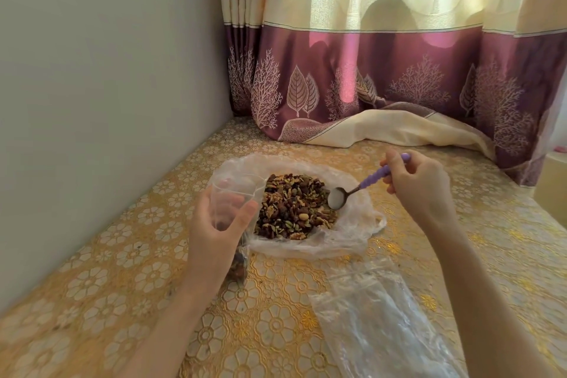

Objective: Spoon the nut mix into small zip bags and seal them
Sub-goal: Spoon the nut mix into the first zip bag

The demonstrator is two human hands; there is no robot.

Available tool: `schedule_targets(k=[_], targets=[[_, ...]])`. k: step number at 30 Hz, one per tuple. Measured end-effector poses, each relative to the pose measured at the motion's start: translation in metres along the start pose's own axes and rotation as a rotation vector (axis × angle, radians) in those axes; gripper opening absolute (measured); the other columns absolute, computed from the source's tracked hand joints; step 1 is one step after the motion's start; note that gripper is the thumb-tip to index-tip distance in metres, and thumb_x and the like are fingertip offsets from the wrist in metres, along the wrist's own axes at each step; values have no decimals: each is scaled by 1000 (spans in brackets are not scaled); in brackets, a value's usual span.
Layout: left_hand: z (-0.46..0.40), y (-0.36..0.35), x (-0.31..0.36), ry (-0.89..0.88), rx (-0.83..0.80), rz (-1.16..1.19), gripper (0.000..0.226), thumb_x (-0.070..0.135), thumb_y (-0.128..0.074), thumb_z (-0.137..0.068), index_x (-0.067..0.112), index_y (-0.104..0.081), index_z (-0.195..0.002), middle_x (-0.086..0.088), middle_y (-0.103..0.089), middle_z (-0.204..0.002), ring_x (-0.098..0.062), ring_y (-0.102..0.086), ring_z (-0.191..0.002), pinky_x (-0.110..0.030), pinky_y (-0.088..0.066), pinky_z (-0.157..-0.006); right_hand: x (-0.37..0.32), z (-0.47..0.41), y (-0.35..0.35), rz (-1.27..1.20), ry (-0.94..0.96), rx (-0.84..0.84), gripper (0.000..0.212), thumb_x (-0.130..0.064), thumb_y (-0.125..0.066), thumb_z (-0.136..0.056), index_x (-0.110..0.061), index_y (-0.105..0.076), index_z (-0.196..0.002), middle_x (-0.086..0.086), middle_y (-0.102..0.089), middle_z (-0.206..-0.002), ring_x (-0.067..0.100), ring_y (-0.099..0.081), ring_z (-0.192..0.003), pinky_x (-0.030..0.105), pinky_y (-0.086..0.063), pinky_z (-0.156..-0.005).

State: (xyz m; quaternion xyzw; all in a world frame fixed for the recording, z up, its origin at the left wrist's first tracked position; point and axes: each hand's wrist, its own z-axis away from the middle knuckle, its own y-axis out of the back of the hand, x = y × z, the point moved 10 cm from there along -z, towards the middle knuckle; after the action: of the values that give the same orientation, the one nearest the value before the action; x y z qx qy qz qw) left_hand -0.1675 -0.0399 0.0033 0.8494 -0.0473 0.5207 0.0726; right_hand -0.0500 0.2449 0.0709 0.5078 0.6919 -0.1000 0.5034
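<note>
A: Purple handle, steel bowl: the spoon [362,186] sits pinched in the fingers of the right hand [420,184], right of centre, its bowl empty and hovering at the right edge of the nut mix [296,207].

B: And the mix itself?

A: Heaped in an opened clear plastic bag [352,236] at the middle of the frame, on the yellow floral tablecloth [122,255].

B: The small bag?

A: The left hand [219,224], left of centre, has its fingers and thumb curled round a small zip bag [233,196], mouth up beside the heap, some nuts seemingly at its bottom.

B: Risks?

A: I'd judge the soft mouth may fold shut, so a loaded spoon tips nuts onto the cloth. Overfilling could foul the zip. More clear plastic [377,316] lies lower right.
</note>
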Motion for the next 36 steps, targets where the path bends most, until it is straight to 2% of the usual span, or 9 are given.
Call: schedule_targets(k=[5,6,9,13,17,22,29,32,36], targets=[[0,0,6,-30,-6,-7,30,46,-65,-72,39,-51,-98,18,-66,-85,1,-62,-71,-8,-46,-62,-7,-1,-1,77,42,-92,29,-20,-44,-99,-22,-56,-73,-28,-59,-51,22,-51,-60,21,-42,-53],[0,0,7,-32,-4,-6,28,46,-65,-73,39,-51,-97,18,-66,-85,2,-62,-71,-7,-46,-62,-8,-2,-1,83,44,-100,29,-20,-44,-99,-22,-56,-74,-23,-60,-50,21,-50,-60,22,-43,-54],[1,0,8,-33,-1,-4,28,47,-64,-72,40,-51,-96,18,-66,-86,1,-62,-72,-7,-46,-63,-8,-3,-1,83,33,-129,28,-22,-44,-99,-19,-59,-75,-7,-60,-51,25,-53,-63,38,-48,-66],[1,1,6,-22,-3,8,32,50,-65,-72,41,-51,-99,16,-66,-87,-4,-62,-74,-8,-47,-65,0,-2,-5,30,-7,-136,33,-24,-44,-99,-11,-61,-74,-11,-60,-46,14,-45,-51,30,-39,-52],[0,-1,2,-1,-18,25,39,54,-66,-69,42,-51,-103,13,-67,-88,-8,-65,-78,-23,-51,-71,33,-6,-5,-80,-189,-62,42,-30,-46,-98,-10,-63,-66,-3,-58,-51,8,-47,-45,27,-37,-51],[1,-3,6,-26,-38,22,28,53,-65,-70,52,-52,-94,11,-67,-89,-10,-65,-76,-16,-50,-68,83,4,-15,-319,-527,-63,41,-24,-46,-98,-3,-62,-66,-2,-56,-43,7,-44,-39,16,-35,-35],[2,-4,7,-26,-51,6,20,49,-65,-75,58,-52,-87,11,-67,-90,-8,-65,-78,-25,-47,-70,98,21,-26,-461,-699,-46,35,-18,-43,-98,-1,-59,-72,4,-54,-49,12,-44,-47,17,-37,-38],[2,-4,6,-22,-53,2,20,49,-64,-75,58,-52,-88,12,-67,-90,-7,-65,-79,-21,-46,-69,93,19,-32,-493,-686,-73,35,-18,-40,-99,-1,-60,-76,6,-53,-57,12,-43,-49,20,-36,-46],[2,-3,6,-10,-44,9,21,51,-64,-72,59,-52,-87,12,-67,-89,-6,-65,-79,-22,-46,-69,88,16,-28,-492,-636,-41,35,-20,-41,-100,-1,-61,-76,5,-52,-58,12,-42,-49,22,-33,-49]])
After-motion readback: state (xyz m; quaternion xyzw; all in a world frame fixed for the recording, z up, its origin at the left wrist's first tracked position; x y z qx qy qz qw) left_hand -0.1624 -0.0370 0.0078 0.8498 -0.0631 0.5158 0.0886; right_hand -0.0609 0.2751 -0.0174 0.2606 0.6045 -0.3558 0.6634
